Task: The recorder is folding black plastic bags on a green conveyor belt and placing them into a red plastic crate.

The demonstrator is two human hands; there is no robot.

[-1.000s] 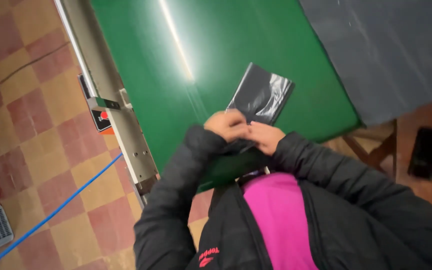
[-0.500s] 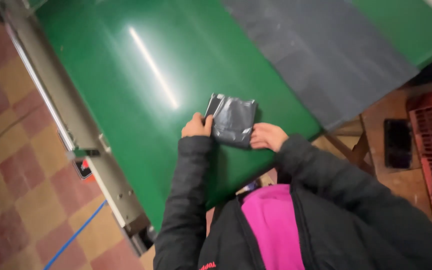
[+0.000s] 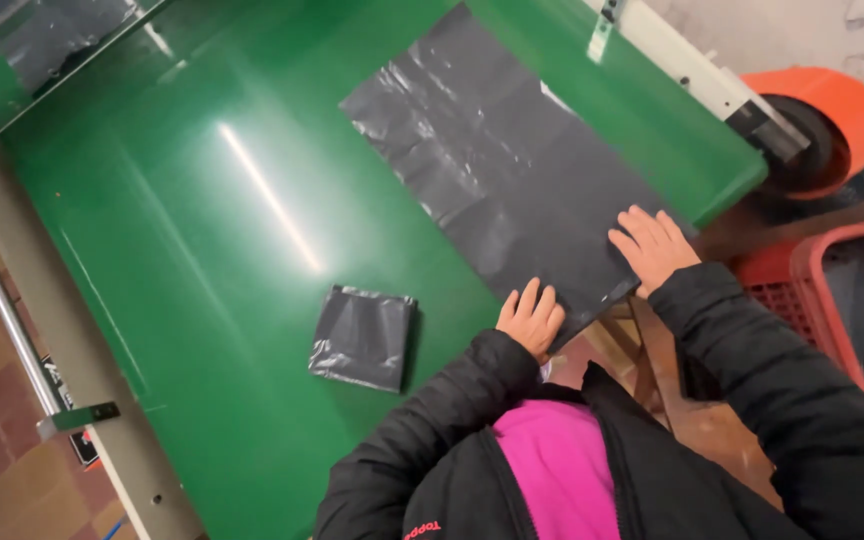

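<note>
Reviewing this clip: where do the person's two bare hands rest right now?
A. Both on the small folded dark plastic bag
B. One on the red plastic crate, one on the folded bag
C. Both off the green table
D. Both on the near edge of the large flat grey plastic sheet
D: the left hand and right hand lie flat on the near edge of the large flat grey plastic sheet, while the small folded dark plastic bag lies apart, untouched, on the green table.

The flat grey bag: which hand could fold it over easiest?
Probably the right hand: it lies flat on the flat grey bag at its near corner by the table edge. The left hand only touches the near edge.
</note>
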